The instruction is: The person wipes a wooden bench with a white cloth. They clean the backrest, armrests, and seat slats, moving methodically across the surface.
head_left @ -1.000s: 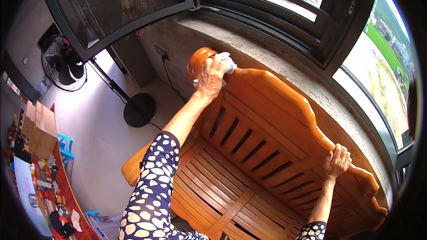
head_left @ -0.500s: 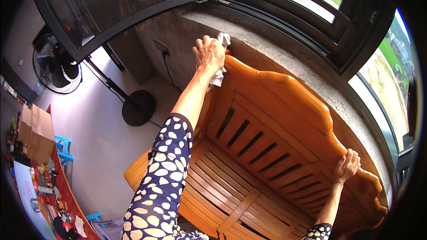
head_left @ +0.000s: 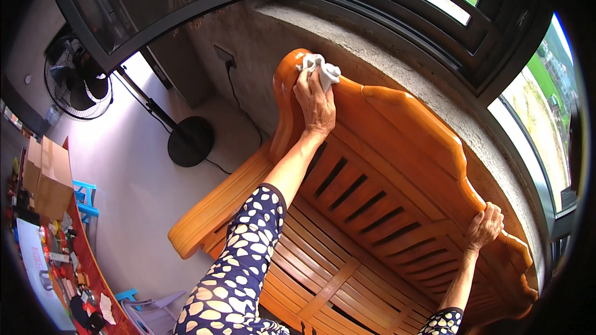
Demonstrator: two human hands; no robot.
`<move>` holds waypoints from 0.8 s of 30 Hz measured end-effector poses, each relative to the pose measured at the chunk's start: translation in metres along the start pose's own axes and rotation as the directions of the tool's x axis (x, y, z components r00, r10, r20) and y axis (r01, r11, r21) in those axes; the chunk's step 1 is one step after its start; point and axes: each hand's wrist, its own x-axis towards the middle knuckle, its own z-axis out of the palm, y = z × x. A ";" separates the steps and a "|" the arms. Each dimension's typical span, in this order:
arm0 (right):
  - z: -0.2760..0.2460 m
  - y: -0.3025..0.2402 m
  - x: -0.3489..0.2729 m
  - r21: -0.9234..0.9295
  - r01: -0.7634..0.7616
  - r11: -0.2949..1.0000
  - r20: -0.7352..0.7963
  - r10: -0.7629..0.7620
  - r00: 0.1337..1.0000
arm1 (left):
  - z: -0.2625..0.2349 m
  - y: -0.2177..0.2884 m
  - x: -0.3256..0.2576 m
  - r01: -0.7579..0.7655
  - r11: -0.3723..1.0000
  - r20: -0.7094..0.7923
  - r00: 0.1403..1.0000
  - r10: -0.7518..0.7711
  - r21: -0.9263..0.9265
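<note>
A wooden bench point(head_left: 397, 167) with a scalloped backrest and a slatted seat stands against the wall below the window. My left hand point(head_left: 315, 102) is closed on a crumpled whitish cloth point(head_left: 328, 74), pressed to the top of the backrest near its rounded left corner. Farther right, my right hand point(head_left: 485, 228) grips the backrest's top edge, fingers curled over it and partly hidden. The bench's left armrest point(head_left: 211, 211) shows beside my left sleeve.
A black stand fan point(head_left: 190, 141) rises from the floor to the left, its cord running to a wall socket point(head_left: 223, 56). An open dark window sash point(head_left: 167, 6) hangs above. At lower left, a red-edged table point(head_left: 93, 267) carries a cardboard box point(head_left: 53, 177) and clutter.
My left hand has slid the cloth a little right and down from the backrest's left corner, uncovering that corner. My right hand keeps its hold.
</note>
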 end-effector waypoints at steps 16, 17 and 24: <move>0.011 0.001 -0.002 -0.018 0.046 0.999 -0.013 -0.046 0.999 | 0.027 -0.009 -0.160 0.891 0.393 0.434 0.455 -0.778 -0.229; 0.007 0.005 -0.003 -0.044 0.045 0.998 0.005 -0.045 0.999 | 0.031 0.007 -0.150 0.840 0.471 0.366 0.542 -0.756 -0.271; 0.006 0.006 -0.004 -0.018 0.046 0.999 -0.018 -0.046 0.999 | 0.037 -0.016 -0.065 0.652 0.618 0.018 0.694 -0.720 -0.440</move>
